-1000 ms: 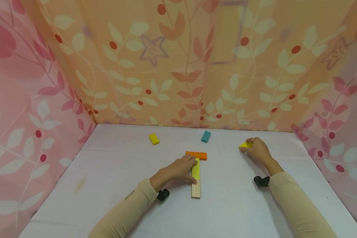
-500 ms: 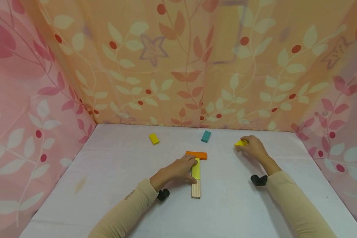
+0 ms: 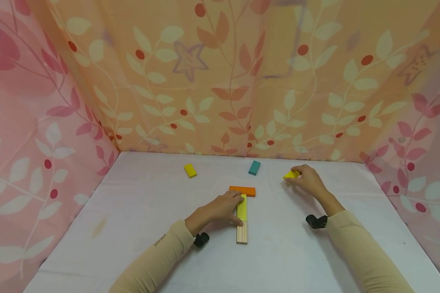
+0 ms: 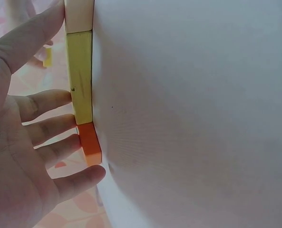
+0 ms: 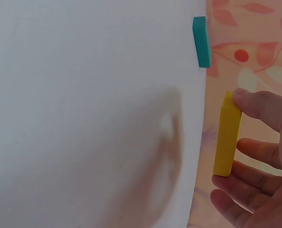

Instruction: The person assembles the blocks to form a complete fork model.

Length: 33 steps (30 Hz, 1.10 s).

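Note:
My right hand (image 3: 311,182) pinches a small yellow block (image 5: 227,137) by its ends, thumb on one end and fingertips at the other. The block is held up off the white table, right of the teal block (image 5: 202,42). At the middle of the table, an orange block (image 3: 243,191) lies crosswise at the far end of a lime-yellow block (image 3: 244,211). A plain wood block (image 3: 242,236) continues the line toward the near side. My left hand (image 3: 220,208), its fingers extended, touches these blocks from the left; the thumb reaches the plain wood one.
Another yellow block (image 3: 190,171) lies at the back left of the white table (image 3: 139,203). Patterned cloth (image 3: 234,81) walls the back and both sides. A black wrist camera (image 3: 201,239) sits under the left wrist, and another black camera (image 3: 316,221) under the right.
My right hand has moved a little to the left and toward the back, carrying the yellow block. The left hand and the lined-up blocks have stayed in place.

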Each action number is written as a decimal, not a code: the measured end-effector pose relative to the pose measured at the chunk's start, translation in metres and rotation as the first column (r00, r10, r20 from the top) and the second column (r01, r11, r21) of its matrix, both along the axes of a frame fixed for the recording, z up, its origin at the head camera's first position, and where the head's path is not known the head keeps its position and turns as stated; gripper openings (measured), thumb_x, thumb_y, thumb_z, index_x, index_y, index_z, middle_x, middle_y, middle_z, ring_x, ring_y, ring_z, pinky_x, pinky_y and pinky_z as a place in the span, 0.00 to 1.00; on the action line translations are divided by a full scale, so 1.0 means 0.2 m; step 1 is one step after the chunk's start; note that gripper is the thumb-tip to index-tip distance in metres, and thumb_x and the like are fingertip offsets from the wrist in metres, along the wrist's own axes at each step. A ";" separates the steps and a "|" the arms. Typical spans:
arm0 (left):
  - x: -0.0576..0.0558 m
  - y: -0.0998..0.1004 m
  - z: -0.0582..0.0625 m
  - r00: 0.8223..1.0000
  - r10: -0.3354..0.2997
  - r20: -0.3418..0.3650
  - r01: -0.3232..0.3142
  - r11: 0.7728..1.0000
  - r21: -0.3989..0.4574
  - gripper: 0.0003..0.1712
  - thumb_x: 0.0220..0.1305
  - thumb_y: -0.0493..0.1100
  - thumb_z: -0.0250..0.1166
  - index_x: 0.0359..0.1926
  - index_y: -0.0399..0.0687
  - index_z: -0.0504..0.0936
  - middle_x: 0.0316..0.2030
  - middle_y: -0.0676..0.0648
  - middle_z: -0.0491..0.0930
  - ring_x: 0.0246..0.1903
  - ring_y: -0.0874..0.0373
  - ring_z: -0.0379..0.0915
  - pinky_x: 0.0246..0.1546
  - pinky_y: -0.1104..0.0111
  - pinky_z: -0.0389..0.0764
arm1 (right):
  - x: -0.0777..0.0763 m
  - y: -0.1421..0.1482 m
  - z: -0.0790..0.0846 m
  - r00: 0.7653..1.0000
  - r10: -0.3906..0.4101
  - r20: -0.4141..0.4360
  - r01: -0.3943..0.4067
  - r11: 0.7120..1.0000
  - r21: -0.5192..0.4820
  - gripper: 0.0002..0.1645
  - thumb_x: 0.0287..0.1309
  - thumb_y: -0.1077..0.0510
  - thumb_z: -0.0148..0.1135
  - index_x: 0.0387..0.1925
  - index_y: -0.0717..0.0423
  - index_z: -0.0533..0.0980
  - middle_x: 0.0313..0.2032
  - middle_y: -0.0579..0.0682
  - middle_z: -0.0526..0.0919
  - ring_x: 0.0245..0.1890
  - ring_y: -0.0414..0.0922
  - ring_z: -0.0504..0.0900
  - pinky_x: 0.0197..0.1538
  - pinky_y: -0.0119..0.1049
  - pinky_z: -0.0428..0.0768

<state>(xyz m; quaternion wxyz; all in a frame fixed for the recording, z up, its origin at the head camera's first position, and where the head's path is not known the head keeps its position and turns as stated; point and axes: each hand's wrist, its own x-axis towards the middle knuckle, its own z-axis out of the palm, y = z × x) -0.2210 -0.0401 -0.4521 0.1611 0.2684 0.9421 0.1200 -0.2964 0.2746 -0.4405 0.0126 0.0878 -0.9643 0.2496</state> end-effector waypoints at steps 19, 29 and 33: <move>-0.01 -0.01 -0.01 1.000 -0.011 0.008 0.011 1.000 0.006 0.49 0.51 0.63 0.72 0.69 0.50 0.66 0.71 0.48 0.61 0.71 0.55 0.55 0.70 0.59 0.65 | 0.01 -0.12 0.01 0.999 0.017 0.036 -0.016 0.999 -0.041 0.33 0.56 0.47 0.68 0.55 0.67 0.76 0.53 0.66 0.77 0.51 0.62 0.74 0.55 0.55 0.74; -0.01 0.00 0.00 1.000 -0.002 0.021 0.002 1.000 0.007 0.48 0.51 0.63 0.72 0.69 0.51 0.66 0.72 0.48 0.61 0.71 0.54 0.54 0.70 0.58 0.65 | 0.02 -0.22 -0.03 0.998 0.056 0.041 -0.054 0.996 -0.069 0.32 0.55 0.48 0.70 0.53 0.66 0.77 0.51 0.65 0.78 0.49 0.60 0.75 0.54 0.54 0.76; -0.01 -0.01 0.00 1.000 0.001 0.019 -0.001 1.000 0.005 0.48 0.51 0.63 0.72 0.69 0.51 0.67 0.71 0.48 0.61 0.71 0.54 0.55 0.70 0.58 0.65 | 0.03 -0.29 -0.02 0.996 0.073 0.040 -0.071 0.995 -0.066 0.31 0.54 0.47 0.70 0.53 0.66 0.78 0.50 0.64 0.79 0.49 0.59 0.75 0.54 0.53 0.76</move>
